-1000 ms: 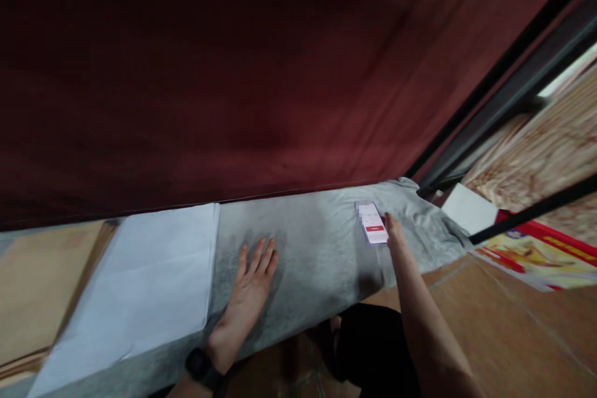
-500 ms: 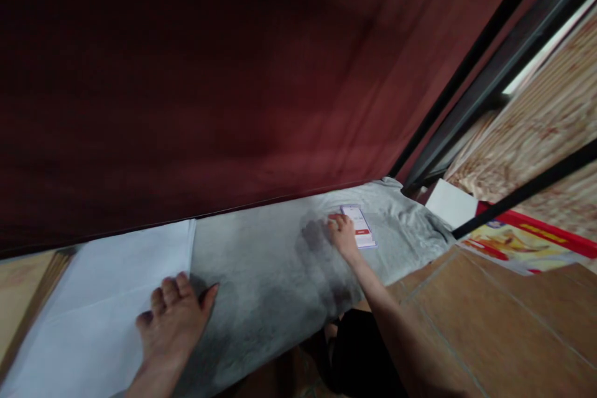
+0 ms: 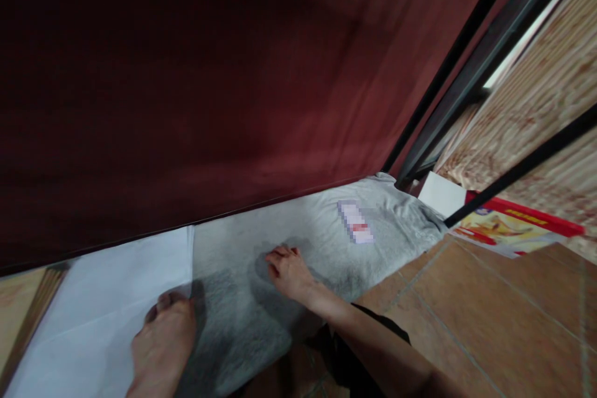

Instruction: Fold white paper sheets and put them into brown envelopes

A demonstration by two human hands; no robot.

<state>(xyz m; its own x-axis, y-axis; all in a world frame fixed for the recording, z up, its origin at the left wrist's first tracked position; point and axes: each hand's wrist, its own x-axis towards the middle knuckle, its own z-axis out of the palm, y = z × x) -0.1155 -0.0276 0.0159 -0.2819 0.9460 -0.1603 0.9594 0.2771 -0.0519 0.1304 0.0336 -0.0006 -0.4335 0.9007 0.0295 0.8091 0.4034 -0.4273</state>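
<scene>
A grey cloth [image 3: 303,230] lies spread along the floor below a dark red curtain [image 3: 209,87]. My left hand [image 3: 163,342] rests at the seam where a white sheet [image 3: 102,305] meets the grey cloth, fingers curled down onto the sheet's edge. My right hand [image 3: 289,270] presses on the middle of the grey cloth with its fingers bent. A phone [image 3: 355,221] with a lit screen lies on the cloth further right, apart from both hands.
Brown floor tiles [image 3: 489,317] run along the right. A red and yellow printed sheet [image 3: 508,227] and a white paper [image 3: 441,194] lie by black metal bars [image 3: 466,62]. A tan board [image 3: 18,305] shows at the far left.
My right hand has left the phone and slid left to the cloth's middle. My left hand moved left from the grey cloth to the white sheet's edge.
</scene>
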